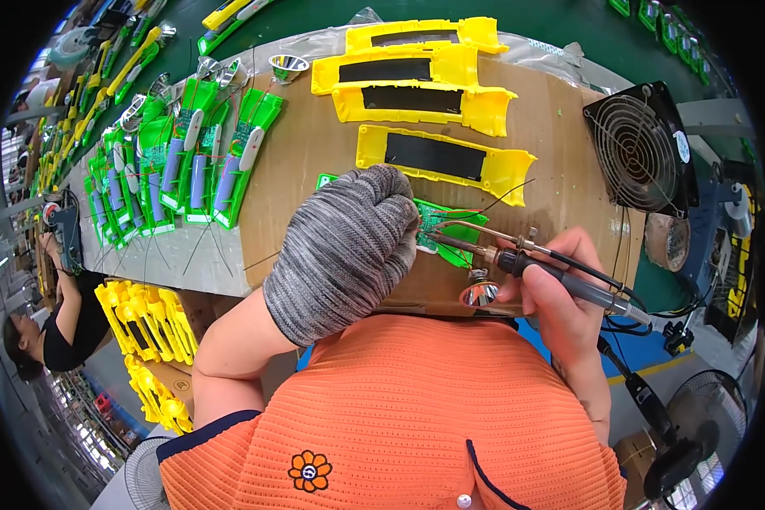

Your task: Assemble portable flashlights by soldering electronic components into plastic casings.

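Note:
My left hand (348, 246), in a grey knit glove, is closed over a green plastic housing (461, 253), hiding its middle; a small end shows past the knuckles. On the housing is a green circuit board (432, 223) with thin red and black wires. My bare right hand (561, 297) grips a soldering iron (569, 285) with a thin metal feed tube along it. The iron's tip points left at the board, close to my gloved fingers; whether it touches cannot be told. A shiny reflector cup (479, 294) sits below the housing, near my right fingers.
Yellow housing halves (438, 157) with black strips lie beyond my hands on the cardboard (289, 161). Several green housings with purple battery cells (227, 183) are at left. A square fan (642, 149) stands at right. More yellow shells (149, 323) fill a box. Another person (68, 314) works far left.

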`<state>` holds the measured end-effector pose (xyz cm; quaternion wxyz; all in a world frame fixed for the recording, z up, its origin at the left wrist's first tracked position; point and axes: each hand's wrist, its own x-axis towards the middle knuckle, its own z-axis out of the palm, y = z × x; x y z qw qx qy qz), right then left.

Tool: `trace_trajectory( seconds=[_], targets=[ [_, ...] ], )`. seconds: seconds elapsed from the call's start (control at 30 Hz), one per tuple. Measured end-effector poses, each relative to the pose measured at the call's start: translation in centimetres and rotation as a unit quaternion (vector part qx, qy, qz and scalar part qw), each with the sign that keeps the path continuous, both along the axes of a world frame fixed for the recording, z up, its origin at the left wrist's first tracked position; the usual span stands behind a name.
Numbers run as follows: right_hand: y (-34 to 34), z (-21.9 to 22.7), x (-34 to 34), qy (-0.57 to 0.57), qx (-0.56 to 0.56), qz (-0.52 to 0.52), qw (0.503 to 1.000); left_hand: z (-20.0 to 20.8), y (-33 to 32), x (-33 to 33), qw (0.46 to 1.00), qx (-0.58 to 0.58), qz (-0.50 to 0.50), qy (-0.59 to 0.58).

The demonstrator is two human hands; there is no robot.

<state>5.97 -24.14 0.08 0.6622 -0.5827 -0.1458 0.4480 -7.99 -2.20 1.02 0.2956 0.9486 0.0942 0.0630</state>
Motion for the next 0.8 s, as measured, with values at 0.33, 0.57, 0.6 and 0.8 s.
trace_trajectory(
  seconds=[0.33, 0.57, 0.6, 0.8],
  targets=[
    [0.3, 0.2, -0.4, -0.008, -0.014, -0.002, 1.0, 0.0, 0.2, -0.1, 1.0, -0.003, -0.005, 0.007],
    [0.5, 0.0, -0.4, -0.01, -0.005, -0.013, 1.0, 0.2, 0.1, 0.1, 1.0, -0.008, 0.007, 0.015],
    [0.4, -0.1, -0.4, -0.009, -0.01, -0.013, 1.0, 0.3, 0.1, 0.2, 1.0, -0.008, 0.006, 0.019],
    [-0.7, 0.4, 0.2, -0.004, 0.011, -0.044, 0.999, 0.2, 0.2, 0.2, 1.0, -0.009, 0.004, 0.018]
  ],
)
